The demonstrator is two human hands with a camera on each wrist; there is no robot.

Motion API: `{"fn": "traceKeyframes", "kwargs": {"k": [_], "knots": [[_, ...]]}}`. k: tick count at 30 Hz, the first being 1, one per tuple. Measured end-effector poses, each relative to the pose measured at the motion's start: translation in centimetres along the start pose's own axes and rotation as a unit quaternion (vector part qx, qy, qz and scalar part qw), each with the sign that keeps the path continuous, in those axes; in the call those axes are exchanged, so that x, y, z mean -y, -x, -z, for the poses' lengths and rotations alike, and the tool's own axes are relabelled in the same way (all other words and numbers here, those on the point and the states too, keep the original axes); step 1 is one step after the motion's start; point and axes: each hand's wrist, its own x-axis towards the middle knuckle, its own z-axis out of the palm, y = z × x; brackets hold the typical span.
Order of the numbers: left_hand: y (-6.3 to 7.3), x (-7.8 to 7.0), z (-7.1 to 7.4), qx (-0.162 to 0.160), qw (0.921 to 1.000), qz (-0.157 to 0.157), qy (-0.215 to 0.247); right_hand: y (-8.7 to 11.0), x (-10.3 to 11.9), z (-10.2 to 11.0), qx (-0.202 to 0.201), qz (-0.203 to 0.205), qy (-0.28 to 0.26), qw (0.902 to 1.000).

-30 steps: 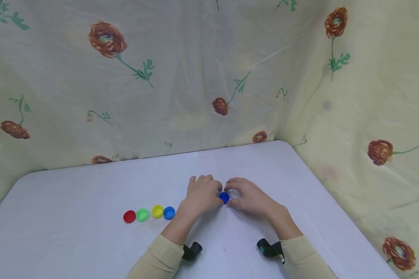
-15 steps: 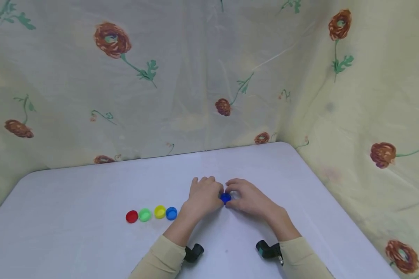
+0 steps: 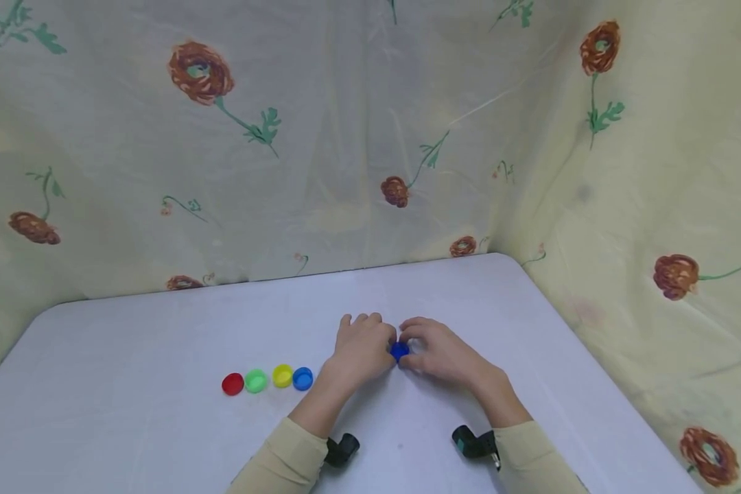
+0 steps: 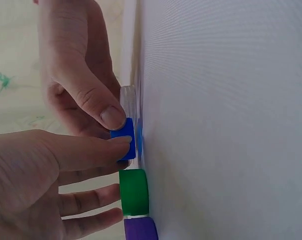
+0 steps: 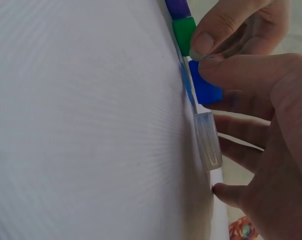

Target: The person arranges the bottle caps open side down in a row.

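Note:
Both hands meet over a dark blue bottle cap (image 3: 399, 351) right of the table's middle. My left hand (image 3: 362, 348) pinches it from the left, thumb on the near side. My right hand (image 3: 440, 351) pinches its right side with curled thumb and fingers. In the left wrist view the blue cap (image 4: 123, 138) stands slightly off the table. A green cap (image 4: 134, 192) and a purple cap (image 4: 141, 229) lie on the left hand's side. Close to the right hand's other fingers stands a clear ribbed cap (image 5: 208, 141). The head view hides the green and purple ones behind my left hand.
Left of my left forearm lie a red cap (image 3: 232, 384), a light green cap (image 3: 256, 381), a yellow cap (image 3: 283, 375) and a lighter blue cap (image 3: 302, 379) on the white table (image 3: 130, 357). A flowered curtain (image 3: 321, 137) hangs behind and to the right.
The fingers have closed in a little on the blue cap since a second ago. The head view has shifted slightly; the row of caps on the left lies as before.

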Motion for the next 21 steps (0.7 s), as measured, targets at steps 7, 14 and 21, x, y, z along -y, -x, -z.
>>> {"fn": "traceKeyframes", "kwargs": {"k": [7,14,21], "knots": [[0.00,0.07,0.28,-0.009,0.9999,0.004,0.005,-0.07,-0.18,0.50,-0.017,0.002,-0.010,0.9998],[0.03,0.01,0.68,-0.022,0.9998,0.004,-0.001,-0.17,-0.09,0.83,-0.020,-0.020,-0.035,0.9990],[0.30,-0.14,0.81,-0.036,0.9993,-0.001,-0.006,-0.08,0.03,0.98,-0.022,-0.040,-0.065,0.9969]]}}
